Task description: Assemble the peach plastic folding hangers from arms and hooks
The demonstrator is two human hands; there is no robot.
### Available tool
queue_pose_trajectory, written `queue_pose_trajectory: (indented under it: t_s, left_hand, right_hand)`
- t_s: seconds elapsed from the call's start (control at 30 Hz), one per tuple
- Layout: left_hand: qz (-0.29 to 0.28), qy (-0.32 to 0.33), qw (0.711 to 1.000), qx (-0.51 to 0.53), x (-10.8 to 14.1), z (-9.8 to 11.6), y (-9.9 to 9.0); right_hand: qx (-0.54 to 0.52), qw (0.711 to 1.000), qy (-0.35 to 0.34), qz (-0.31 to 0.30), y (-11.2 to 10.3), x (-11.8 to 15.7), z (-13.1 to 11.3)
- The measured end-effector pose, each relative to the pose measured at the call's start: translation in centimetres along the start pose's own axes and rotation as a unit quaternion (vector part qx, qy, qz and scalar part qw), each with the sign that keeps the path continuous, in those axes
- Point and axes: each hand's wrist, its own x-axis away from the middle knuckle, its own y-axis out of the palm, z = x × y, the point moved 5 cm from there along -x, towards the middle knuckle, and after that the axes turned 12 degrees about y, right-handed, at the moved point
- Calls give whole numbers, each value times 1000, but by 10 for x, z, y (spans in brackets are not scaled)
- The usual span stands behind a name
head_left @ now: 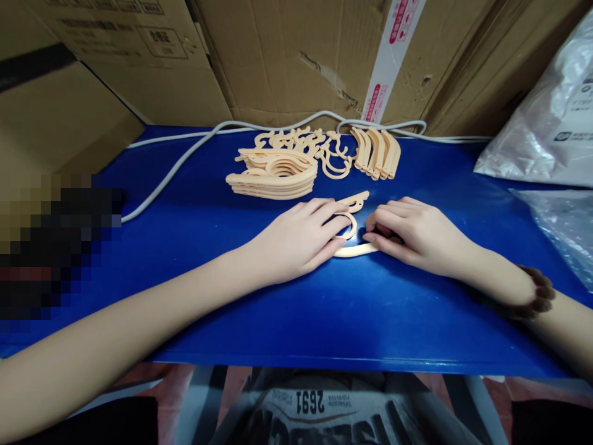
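Note:
A cream plastic piece with a ring and curved arms point(356, 250) lies on the blue table between my hands. My left hand point(308, 238) rests over its left part, with thumb and fingers closed on it. The fingers of my right hand point(407, 235) are curled at the right end of its lower arm, gripping it. Behind my hands sit a stack of curved cream pieces point(273, 182), a pile of cream hooks point(336, 162) and a row of curved cream strips point(377, 153). My palms hide part of the piece.
A white cable point(176, 164) runs across the back and left of the blue table point(278, 321). Cardboard boxes point(287, 62) stand behind. Plastic bags point(542, 123) lie at the right, and a blurred dark object point(50, 253) is at the left.

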Motion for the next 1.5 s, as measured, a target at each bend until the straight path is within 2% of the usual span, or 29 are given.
queue_pose_trajectory:
  t_s: [0.73,0.87,1.1,1.27,1.37,1.5]
  left_hand:
    - [0,0,1000,-4,0,-1,0]
    - [8,5,1000,-15,0,0,-1]
    - [8,8,1000,-26,0,0,-1]
    - [21,9,999,-28,0,-1,-2]
    - [36,1,999,-8,1,-2,-4]
    - [41,-10,997,69,4,-6,-6]
  right_hand:
    - [-6,1000,4,-3,0,-1,0]
    - [16,1000,-22,-6,1,-1,-1]
    - [-9,998,-47,39,-4,3,-7]
    - [-16,997,-69,13,-2,6,-9]
    - [-7,998,-70,8,-1,7,-8]
    - [13,997,-71,20,-2,7,-8]
